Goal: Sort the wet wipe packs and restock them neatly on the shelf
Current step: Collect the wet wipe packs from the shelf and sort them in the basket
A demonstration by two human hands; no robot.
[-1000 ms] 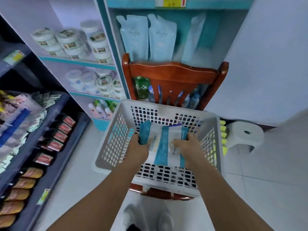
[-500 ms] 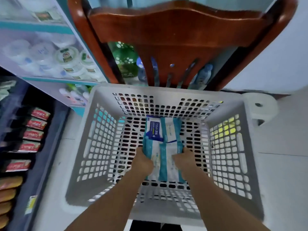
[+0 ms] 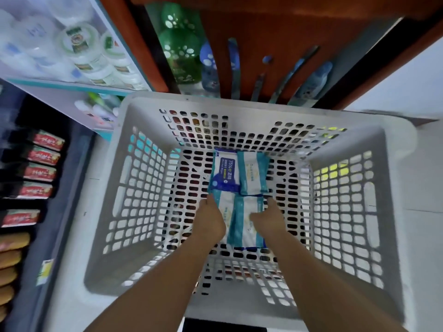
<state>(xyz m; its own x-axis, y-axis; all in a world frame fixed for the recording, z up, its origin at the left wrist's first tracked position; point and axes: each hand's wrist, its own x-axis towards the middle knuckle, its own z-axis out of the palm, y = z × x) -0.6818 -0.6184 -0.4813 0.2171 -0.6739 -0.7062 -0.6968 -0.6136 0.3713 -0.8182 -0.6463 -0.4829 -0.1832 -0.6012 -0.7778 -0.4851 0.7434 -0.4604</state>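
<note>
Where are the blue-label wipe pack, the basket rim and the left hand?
blue-label wipe pack (image 3: 224,173): head view, middle of its printed white face.
basket (image 3: 239,99): head view, bare far rim.
left hand (image 3: 211,220): head view, back of the hand.

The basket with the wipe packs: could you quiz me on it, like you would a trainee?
1. True or false: the wet wipe packs lie on the floor of the white perforated basket.
2. Which pack carries a "75%" label? A) the far-left dark-blue one B) the near-right teal one C) none
3. Fill in: the left hand and the right hand both rest on the ____ pair of packs, nearest the person.

Key:
1. True.
2. A: the 75% alcohol wipe pack lies beside a teal-striped pack.
3. Near; whether the fingers curl round the packs is hidden.
</note>
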